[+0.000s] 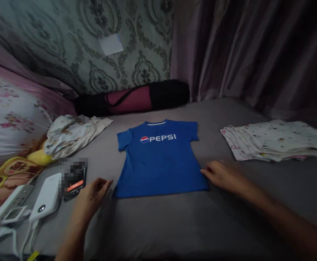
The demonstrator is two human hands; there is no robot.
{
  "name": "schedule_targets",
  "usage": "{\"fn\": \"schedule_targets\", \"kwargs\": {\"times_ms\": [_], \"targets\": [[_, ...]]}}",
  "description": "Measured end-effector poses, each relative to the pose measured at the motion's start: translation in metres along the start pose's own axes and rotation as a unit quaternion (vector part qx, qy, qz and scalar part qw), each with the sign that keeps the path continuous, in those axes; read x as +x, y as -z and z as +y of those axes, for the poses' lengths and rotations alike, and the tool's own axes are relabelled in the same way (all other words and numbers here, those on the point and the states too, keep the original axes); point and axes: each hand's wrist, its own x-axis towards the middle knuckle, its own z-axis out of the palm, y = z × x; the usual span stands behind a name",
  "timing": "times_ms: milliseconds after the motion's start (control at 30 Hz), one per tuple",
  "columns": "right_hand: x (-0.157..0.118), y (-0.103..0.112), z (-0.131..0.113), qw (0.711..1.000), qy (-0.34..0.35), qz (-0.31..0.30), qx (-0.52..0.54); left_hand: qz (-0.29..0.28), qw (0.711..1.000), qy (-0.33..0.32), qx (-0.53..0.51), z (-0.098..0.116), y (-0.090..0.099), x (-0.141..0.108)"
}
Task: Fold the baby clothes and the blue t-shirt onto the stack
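A blue short-sleeved T-shirt (pixel 161 166) with a white PEPSI print and a round logo lies flat on the grey bed sheet, its collar away from me. Just left of its lower left corner is my left hand (pixel 95 192), fingers loosely bent and a little apart, holding nothing. On the other side, my right hand (pixel 218 174) is at the shirt's right side edge above the hem. Its fingers are curled, with thumb and forefinger pinched at the fabric. Slight blur softens the right hand.
A stack of folded pale printed clothes (pixel 280 139) lies right; a crumpled printed cloth (pixel 74 134) lies left. Near my left hand are a phone (pixel 78 181), a white power bank (pixel 46 195) and a power strip (pixel 8 208) with cables. A black-and-maroon bag (pixel 136 99) lies along the wall.
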Motion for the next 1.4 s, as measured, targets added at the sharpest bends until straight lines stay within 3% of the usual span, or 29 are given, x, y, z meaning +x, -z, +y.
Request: {"fn": "schedule_targets", "kwargs": {"times_ms": [67, 133, 167, 233, 400, 567, 733, 800, 867, 967, 1100, 1233, 1400], "targets": [[0.012, -0.003, -0.022, 0.996, 0.053, 0.074, 0.011, 0.056, 0.993, -0.098, 0.032, 0.016, -0.015, 0.012], [0.025, -0.013, -0.046, 0.981, 0.153, 0.119, 0.026, 0.057, 0.97, -0.235, 0.024, 0.035, -0.038, 0.026], [0.031, -0.02, -0.056, 0.973, 0.197, 0.121, 0.022, 0.053, 0.955, -0.289, 0.036, 0.043, -0.049, 0.032], [0.037, -0.034, -0.068, 0.966, 0.236, 0.1, 0.017, 0.029, 0.937, -0.337, 0.087, 0.052, -0.069, 0.041], [0.024, -0.049, -0.056, 0.973, 0.226, 0.045, 0.025, -0.054, 0.931, -0.311, 0.182, 0.047, -0.081, 0.046], [-0.002, -0.043, -0.029, 0.976, 0.213, 0.023, 0.045, -0.048, 0.943, -0.257, 0.204, 0.045, -0.079, 0.043], [-0.016, -0.025, -0.007, 0.972, 0.213, 0.009, 0.096, -0.078, 0.94, -0.252, 0.215, 0.051, -0.063, 0.056], [-0.012, -0.014, -0.006, 0.976, 0.176, 0.025, 0.121, -0.083, 0.94, -0.255, 0.209, 0.064, -0.051, 0.07], [-0.004, -0.005, -0.009, 0.987, 0.094, 0.059, 0.119, -0.095, 0.94, -0.274, 0.181, 0.089, -0.041, 0.088], [0.007, -0.003, -0.017, 0.994, -0.021, 0.077, 0.072, -0.143, 0.917, -0.363, 0.086, 0.147, -0.042, 0.111], [0.009, -0.014, -0.019, 0.997, -0.067, 0.039, 0.031, -0.185, 0.876, -0.445, -0.016, 0.234, -0.075, 0.131], [-0.002, -0.02, -0.015, 0.996, -0.081, 0.038, 0.019, -0.214, 0.879, -0.418, -0.086, 0.299, -0.124, 0.146], [-0.013, -0.021, -0.013, 0.997, -0.067, 0.026, 0.031, -0.206, 0.915, -0.337, -0.084, 0.348, -0.167, 0.157]]}}
